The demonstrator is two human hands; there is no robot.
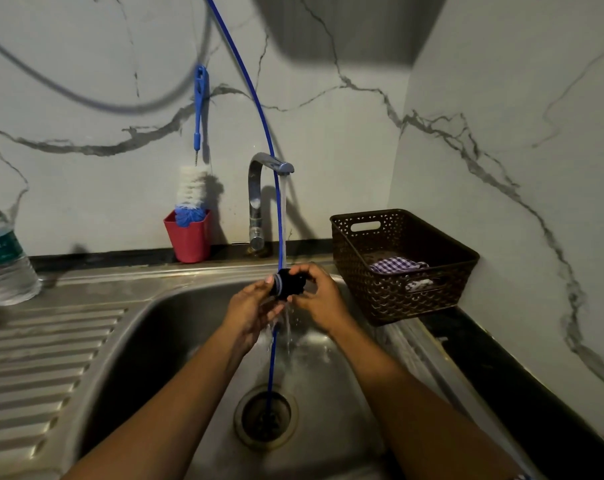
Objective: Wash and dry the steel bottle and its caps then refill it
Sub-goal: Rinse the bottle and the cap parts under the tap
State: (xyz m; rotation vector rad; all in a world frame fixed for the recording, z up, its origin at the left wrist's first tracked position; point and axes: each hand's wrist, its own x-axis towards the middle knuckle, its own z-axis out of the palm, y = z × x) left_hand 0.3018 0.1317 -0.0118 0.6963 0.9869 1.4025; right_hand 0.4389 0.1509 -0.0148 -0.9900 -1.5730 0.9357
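A black bottle cap [288, 283] with a pale threaded ring is held under the running stream from the steel tap [259, 195], above the steel sink [176, 341]. My left hand [250, 315] cups the cap from the left and below. My right hand [319, 296] grips it from the right with fingers curled over its top. Water runs off the cap and splashes down toward the drain [266, 415]. The steel bottle is not in view.
A thin blue tube [264, 133] drops from above into the drain. A bottle brush [193, 192] stands in a red cup [189, 239]. A brown basket [402, 268] holds a checked cloth [395, 265]. A plastic water bottle [2, 258] stands left, by the ribbed drainboard [37, 375].
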